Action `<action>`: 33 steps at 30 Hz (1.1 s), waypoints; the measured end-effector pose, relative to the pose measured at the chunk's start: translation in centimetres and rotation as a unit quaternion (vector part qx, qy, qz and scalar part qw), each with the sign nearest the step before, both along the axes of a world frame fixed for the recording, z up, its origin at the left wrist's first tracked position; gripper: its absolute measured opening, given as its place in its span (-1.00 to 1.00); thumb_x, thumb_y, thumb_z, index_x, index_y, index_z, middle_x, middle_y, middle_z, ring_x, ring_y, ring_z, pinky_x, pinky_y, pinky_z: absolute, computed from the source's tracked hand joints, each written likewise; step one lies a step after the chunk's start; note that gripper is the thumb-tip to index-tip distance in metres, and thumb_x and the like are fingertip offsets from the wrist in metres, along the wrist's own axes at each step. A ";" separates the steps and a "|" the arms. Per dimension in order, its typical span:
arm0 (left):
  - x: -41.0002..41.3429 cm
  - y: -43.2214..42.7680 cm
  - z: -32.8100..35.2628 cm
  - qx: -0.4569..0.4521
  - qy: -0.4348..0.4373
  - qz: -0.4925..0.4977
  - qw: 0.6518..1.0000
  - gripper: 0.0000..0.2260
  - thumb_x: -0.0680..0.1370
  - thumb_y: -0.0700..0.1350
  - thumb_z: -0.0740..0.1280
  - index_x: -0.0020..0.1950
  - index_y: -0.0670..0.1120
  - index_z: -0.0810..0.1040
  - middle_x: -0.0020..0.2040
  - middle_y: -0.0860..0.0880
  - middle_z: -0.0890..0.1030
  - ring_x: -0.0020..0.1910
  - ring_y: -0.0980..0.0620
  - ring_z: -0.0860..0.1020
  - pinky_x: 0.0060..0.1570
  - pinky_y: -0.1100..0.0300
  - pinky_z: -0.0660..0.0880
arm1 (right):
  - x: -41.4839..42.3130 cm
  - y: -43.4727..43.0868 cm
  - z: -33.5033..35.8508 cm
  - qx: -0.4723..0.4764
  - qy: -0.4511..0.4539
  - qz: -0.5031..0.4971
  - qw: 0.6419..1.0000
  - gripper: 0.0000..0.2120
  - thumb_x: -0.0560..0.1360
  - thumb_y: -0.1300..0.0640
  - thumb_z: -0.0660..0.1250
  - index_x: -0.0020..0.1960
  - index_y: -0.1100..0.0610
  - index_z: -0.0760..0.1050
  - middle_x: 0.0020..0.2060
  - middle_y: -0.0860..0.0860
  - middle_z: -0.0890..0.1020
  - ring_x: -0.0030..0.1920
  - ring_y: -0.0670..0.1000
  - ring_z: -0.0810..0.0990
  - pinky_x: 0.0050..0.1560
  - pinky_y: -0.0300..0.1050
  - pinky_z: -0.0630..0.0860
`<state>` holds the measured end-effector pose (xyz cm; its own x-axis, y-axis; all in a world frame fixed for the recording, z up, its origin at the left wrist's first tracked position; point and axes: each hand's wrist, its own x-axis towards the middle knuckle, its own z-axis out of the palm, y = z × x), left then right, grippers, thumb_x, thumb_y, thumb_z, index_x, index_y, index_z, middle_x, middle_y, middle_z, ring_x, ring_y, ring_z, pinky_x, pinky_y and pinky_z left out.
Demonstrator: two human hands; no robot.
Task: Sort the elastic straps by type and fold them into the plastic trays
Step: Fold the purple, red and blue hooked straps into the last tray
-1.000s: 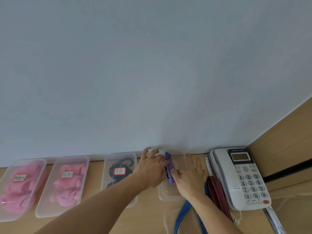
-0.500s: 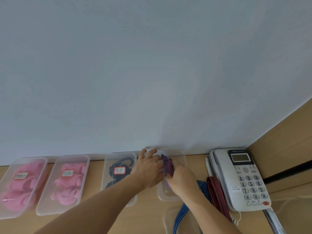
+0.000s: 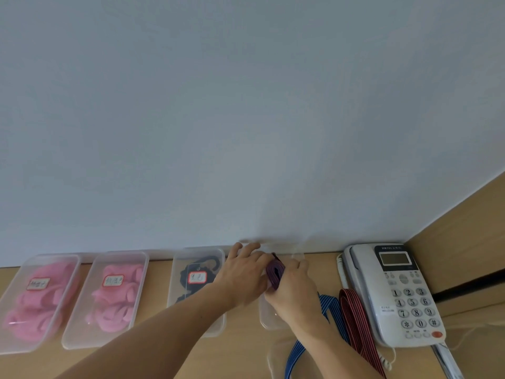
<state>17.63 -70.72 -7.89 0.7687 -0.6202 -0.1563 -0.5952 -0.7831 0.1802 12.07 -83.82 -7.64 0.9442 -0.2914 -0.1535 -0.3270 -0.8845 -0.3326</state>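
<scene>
Both hands are on it: the left hand [image 3: 243, 274] grips the folded strap [image 3: 275, 272] from one side, fingers curled against it, and the right hand [image 3: 293, 294] pinches it from the other. The bundle sits upright between them over the clear tray [image 3: 269, 322], at the back edge of the counter [image 3: 240, 348].

The risk here looks plain. It's elastic, so if either hand lets go early the folds will likely spring open and spill over the rim. The tray seems light too, and a downward push could skid it along the counter or nudge the black-strap tray [image 3: 196, 310] just beside it. The right forearm crosses the blue striped strap [image 3: 296, 351] and runs close to the red striped strap [image 3: 355, 318]. Pulling back could drag either one, or catch the telephone [image 3: 396, 294] cord.

The counter is pale wood, with two trays of pink straps [image 3: 35, 302] [image 3: 109, 296] toward its left end. A bare grey-blue wall [image 3: 246, 119] rises behind, and a wooden panel [image 3: 464, 242] closes the right end.
</scene>
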 end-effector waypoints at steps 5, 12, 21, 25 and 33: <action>0.7 -0.4 0.1 0.027 -0.012 -0.019 0.999 -0.64 0.59 0.11 0.14 0.33 0.09 0.50 0.35 0.11 0.50 0.50 -0.01 0.19 0.47 -0.03 0.00 | -1.1 -0.2 -1.0 -0.058 -0.030 0.043 0.997 -0.49 0.47 -0.15 0.39 0.22 0.18 0.39 0.10 0.07 0.40 -0.08 -0.01 0.57 -0.06 -0.22 0.54; 0.5 -0.2 0.1 0.031 -0.008 -0.042 0.999 -0.61 0.64 0.05 0.05 0.34 0.00 0.54 0.39 0.06 0.47 0.52 -0.08 0.15 0.42 0.04 0.15 | -1.4 -1.2 -2.2 -0.074 -0.002 0.109 0.991 -0.45 0.50 -0.08 0.39 0.37 0.16 0.33 0.25 0.06 0.45 0.24 0.04 0.45 0.23 -0.14 0.44; 0.3 0.8 0.6 0.054 0.029 -0.075 0.995 -0.56 0.65 0.12 0.00 0.49 0.05 0.35 0.54 0.11 0.25 0.59 -0.02 -0.06 0.49 -0.06 0.01 | -2.3 -1.5 -3.3 -0.063 -0.109 0.175 0.977 -0.47 0.30 -0.15 0.52 0.10 0.20 0.60 -0.14 0.03 0.62 -0.16 0.02 0.62 -0.20 -0.17 0.63; 0.3 0.8 0.3 0.061 0.029 -0.072 0.995 -0.56 0.66 0.13 -0.03 0.50 0.09 0.34 0.53 0.09 0.27 0.59 -0.03 -0.06 0.48 -0.07 0.03 | -2.4 -2.3 -2.9 0.032 -0.108 0.157 0.981 -0.57 0.60 -0.03 0.00 0.18 0.14 0.56 -0.09 0.02 0.62 -0.13 -0.01 0.57 -0.12 -0.12 0.56; 0.4 0.8 0.1 0.032 0.050 -0.065 0.996 -0.61 0.63 0.07 0.07 0.42 0.06 0.46 0.51 0.07 0.31 0.59 -0.01 -0.04 0.47 -0.05 0.14 | -1.3 -2.5 -2.4 0.198 -0.027 0.057 0.978 -0.77 0.55 0.20 0.31 0.10 -0.01 0.67 -0.11 0.02 0.70 -0.13 0.03 0.67 -0.10 0.05 0.61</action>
